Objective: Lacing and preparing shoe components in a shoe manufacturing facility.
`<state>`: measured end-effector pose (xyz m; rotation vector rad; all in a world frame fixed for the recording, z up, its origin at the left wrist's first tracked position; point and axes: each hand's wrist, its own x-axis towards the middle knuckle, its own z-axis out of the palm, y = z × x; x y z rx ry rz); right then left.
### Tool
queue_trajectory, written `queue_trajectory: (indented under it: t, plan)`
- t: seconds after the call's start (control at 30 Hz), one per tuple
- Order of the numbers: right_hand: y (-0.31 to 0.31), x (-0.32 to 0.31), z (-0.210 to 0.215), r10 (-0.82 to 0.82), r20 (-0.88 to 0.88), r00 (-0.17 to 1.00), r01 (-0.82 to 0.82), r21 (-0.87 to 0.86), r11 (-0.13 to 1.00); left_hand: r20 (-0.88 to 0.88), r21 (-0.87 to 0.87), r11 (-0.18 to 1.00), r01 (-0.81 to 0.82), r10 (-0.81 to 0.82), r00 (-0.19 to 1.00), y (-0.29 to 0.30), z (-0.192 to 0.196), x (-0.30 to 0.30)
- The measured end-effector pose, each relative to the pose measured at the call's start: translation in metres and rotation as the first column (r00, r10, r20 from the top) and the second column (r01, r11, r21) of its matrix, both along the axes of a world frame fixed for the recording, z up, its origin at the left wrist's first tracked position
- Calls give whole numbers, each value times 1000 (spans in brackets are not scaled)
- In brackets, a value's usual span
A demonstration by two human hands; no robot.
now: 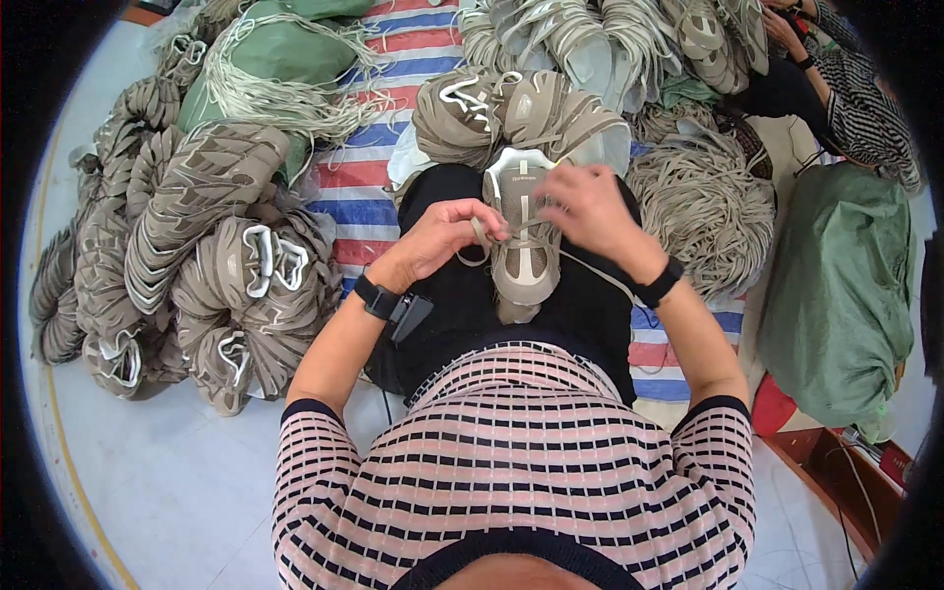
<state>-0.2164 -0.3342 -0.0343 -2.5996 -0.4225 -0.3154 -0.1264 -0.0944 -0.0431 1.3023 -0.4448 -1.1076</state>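
A beige shoe upper [526, 275] with white lining lies on my lap, its toe toward me. A pale shoelace [476, 258] loops beside its left edge. My left hand [454, 234] is closed in a pinch on this lace, left of the upper's middle. Over the upper's right edge, my right hand [590, 208] has its fingers curled together near the eyelets. They are slightly blurred, and what they hold is hidden. A lace strand runs from the upper to the right, below my right wrist.
Bundled shoe uppers [206, 216] pile up at left, with more uppers [462, 118] just beyond my lap. A heap of laces [703, 211] lies at right, beside a green sack [836, 295]. Laces also drape over a green bag [295, 59]. Another person's arm [787, 39] shows far right.
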Motion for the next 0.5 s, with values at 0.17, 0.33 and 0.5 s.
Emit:
queue_trajectory:
  t: [0.17,0.33,0.5]
  plan:
    - [13,0,-13,59,-182,982,-67,-40,997,-464,-15,990,-141,118,878,2,1,8]
    - [11,4,-14,159,-283,946,-150,53,987,-187,223,972,-80,123,975,-7,11,4]
    - [8,10,-7,168,-122,978,-195,-268,944,829,431,885,-177,-310,466,-14,12,-14]
